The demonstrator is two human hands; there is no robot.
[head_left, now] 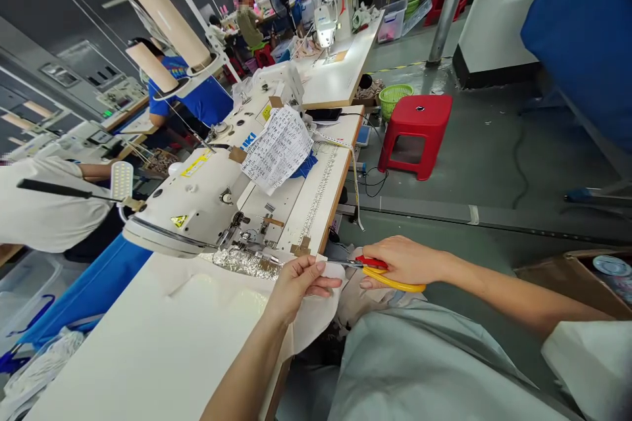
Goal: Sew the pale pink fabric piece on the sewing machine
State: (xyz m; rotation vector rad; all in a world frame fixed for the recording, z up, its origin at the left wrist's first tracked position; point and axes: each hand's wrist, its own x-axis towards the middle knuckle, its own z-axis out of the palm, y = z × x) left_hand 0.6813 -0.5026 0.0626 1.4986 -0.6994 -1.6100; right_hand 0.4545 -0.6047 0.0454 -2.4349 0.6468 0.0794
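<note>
My left hand (302,279) pinches the edge of a piece of white fabric (316,319) that hangs over the table's edge. In my right hand (407,260) is a pair of scissors (395,281) with one red and one yellow handle. Their blades point left, at the fabric beside my left fingertips; whether they are cutting cannot be made out. Just beyond my left hand stands a white sewing machine (197,200), its needle area close to the fabric. Crinkled silvery foil (244,263) covers part of its bed.
A handwritten sheet (279,148) leans on the machine, near a phone (324,115) and a hanging tape measure (356,191). A red stool (417,131) and green basket (395,99) stand on the floor beyond. Thread cones (160,10) rise at upper left. Several people sit at other machines.
</note>
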